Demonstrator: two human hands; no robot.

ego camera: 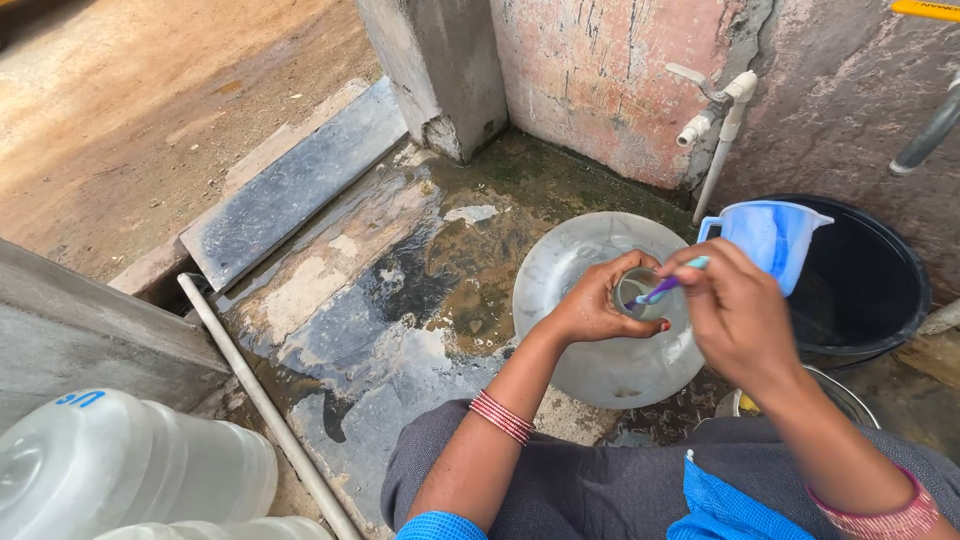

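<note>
Water jar, a large clear plastic one, stands upright at centre right of the frame on a wet, stained concrete wash floor, seen from above so that its round shoulder fills the view and its neck faces the camera. Behind it, at upper right, a white tap sticks out of a peeling pink wall, and to the right of the jar sits a black bucket with a blue jug resting on its rim. At lower left lie more clear jars on their sides, beside a grey pipe running along the floor. The left hand, with red bangles at the wrist, is closed around the jar's neck, steadying it. The right hand pinches a toothbrush with a purple and teal handle, its head pushed into the mouth of the neck. Judging by this, the step in hand is scrubbing the inner rim of the neck. The next move seems to call for turning the brush around the rim while the left hand keeps the jar from rocking, with water from the jug close by for rinsing.
</note>
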